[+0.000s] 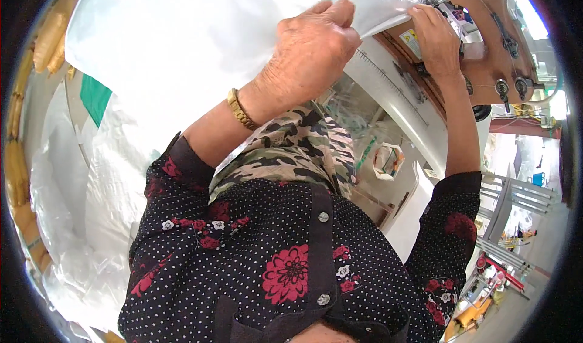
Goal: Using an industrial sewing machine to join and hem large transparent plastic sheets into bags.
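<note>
A large white plastic sheet (176, 33) spreads across the top of the view and hangs down on the left. My left hand (316, 45), below a gold watch, is closed in a fist on the sheet's near edge, pulling it into a fold. At the upper right, my right hand (436, 38) pinches the sheet's corner edge with its fingertips; its thumb is hidden. That hand is beside a brown sewing machine (486, 39), close to its needle end, where the sheet partly covers the parts.
A pale machine table (395, 94) with a ruler strip runs beside my lap. Below stands a small open white bag (388, 161) on the floor. Yellowish rolled bundles (51, 33) line the far left, near a green piece (94, 99). Metal racks (516, 203) stand at the right.
</note>
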A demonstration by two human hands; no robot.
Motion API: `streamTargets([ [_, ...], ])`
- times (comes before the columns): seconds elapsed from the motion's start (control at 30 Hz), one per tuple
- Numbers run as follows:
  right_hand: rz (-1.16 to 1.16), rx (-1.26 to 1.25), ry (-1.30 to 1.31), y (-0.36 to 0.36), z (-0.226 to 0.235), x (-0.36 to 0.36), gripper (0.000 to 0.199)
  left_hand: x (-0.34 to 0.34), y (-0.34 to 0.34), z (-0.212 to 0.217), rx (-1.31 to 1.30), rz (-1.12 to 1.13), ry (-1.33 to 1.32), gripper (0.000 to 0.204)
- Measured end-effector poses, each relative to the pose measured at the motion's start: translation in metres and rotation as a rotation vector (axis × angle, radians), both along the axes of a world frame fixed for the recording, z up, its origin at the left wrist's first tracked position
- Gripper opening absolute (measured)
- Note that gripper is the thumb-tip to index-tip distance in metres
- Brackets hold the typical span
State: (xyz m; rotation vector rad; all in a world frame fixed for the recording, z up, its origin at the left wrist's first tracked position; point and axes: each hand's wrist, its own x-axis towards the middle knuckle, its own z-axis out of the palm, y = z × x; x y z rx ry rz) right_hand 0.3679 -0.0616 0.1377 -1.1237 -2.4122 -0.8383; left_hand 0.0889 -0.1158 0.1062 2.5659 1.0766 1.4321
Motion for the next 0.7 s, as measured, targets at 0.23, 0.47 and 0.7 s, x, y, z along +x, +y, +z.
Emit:
streamTargets([
  [0.23,0.025,-0.046,-0.16,0.012,0.013,0.007,0.024,-0.009,-0.015,0.025,0.174,0.081,0.452,0.028],
  [0.47,0.012,0.002,-0.214,0.006,0.011,0.001,0.023,-0.01,-0.019,0.015,0.096,0.028,0.348,0.046],
  [0.7,0.002,-0.04,-0.075,0.007,0.006,-0.003,0.015,0.0,-0.012,0.017,0.08,0.003,0.324,0.045],
])
